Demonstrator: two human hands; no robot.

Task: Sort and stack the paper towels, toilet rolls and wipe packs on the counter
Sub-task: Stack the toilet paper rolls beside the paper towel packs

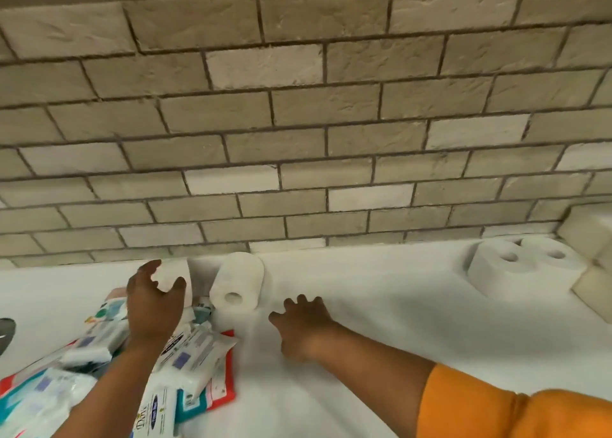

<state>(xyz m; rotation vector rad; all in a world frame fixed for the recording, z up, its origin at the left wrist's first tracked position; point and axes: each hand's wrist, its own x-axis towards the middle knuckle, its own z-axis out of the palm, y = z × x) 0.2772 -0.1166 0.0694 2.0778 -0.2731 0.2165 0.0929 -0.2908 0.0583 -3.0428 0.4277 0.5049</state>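
My right hand, fingers spread and holding nothing, is near the paper roll lying by the wall, which looks soft and light, best held round its middle, while I cannot tell if my left hand grips another roll.

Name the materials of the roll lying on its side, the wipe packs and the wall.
Roll: soft matte white paper, wound round a hollow core.
Wipe packs: apparently thin glossy plastic film, printed and crinkled.
Wall: rough matte brick or brick-look tile, with dark grout lines.
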